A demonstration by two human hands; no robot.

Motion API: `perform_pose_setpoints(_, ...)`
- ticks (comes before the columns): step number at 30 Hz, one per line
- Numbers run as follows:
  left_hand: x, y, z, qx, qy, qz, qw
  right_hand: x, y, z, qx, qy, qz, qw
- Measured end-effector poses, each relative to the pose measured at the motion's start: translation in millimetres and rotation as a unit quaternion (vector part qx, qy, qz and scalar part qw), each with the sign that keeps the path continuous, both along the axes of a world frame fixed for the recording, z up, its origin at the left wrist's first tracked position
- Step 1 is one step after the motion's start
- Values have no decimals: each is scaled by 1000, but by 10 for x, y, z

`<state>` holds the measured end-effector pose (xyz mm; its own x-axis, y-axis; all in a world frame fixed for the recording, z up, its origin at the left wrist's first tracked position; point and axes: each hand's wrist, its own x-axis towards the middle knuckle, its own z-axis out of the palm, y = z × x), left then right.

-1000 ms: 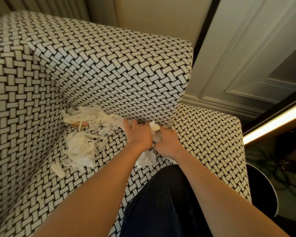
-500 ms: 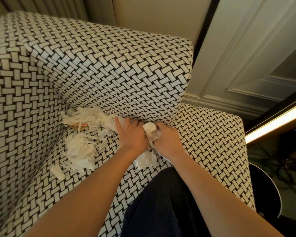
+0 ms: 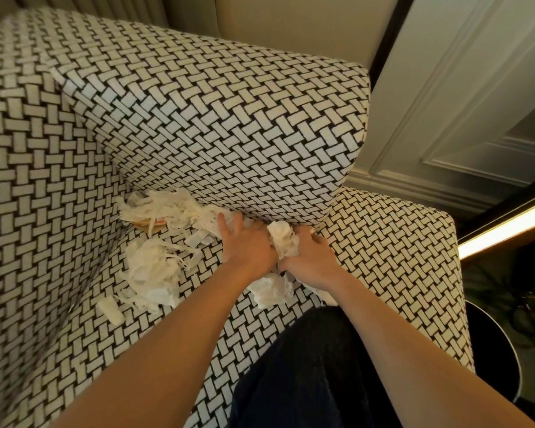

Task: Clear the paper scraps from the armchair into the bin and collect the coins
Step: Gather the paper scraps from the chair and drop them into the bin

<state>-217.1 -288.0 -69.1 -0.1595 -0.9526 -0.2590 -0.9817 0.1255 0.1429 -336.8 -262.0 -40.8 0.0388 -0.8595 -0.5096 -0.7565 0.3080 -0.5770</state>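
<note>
Both hands on armchair (image 3: 198, 125) seat; right hand (image 3: 311, 261) closed round paper wad (image 3: 283, 239); left hand (image 3: 247, 245) flat beside it, fingers spread over scraps (image 3: 155, 264); more scraps at seat's back crease; coins unseen.

Pale panelled wall (image 3: 464, 97) at right, raised mouldings, stepped baseboard (image 3: 414, 189) along bottom edge. Dark vertical strip (image 3: 389, 35) between panelled section and plain cream wall (image 3: 291, 23) behind. Pleated curtain (image 3: 112, 7) at top left. Bright warm light strip (image 3: 507, 227) running diagonally at right, dark trim above. Floor at lower right dim, details indistinct. Dark round-edged object (image 3: 494, 359) there, kind unclear.
</note>
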Motion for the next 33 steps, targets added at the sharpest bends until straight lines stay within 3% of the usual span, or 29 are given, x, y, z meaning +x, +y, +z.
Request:
perform_pose_setpoints(8,95,-69,-6,-4,63,14,998,35,-113,-109,56,-80,-29,995)
perform_pose_setpoints(12,141,-66,-40,-15,77,14,997,-87,-332,-803,42,-99,9,994)
perform_pose_setpoints(17,229,-30,-57,-26,111,26,993,79,-111,-89,44,-93,40,994)
perform_pose_setpoints(23,380,62,50,-66,196,67,976,234,-37,91,45,-113,109,987)
perform_pose_setpoints(29,465,218,72,-89,241,105,961,294,64,130,-30,-111,135,984)
perform_pose_setpoints(33,433,339,325,-113,295,119,941,264,142,229,-82,-155,120,977)
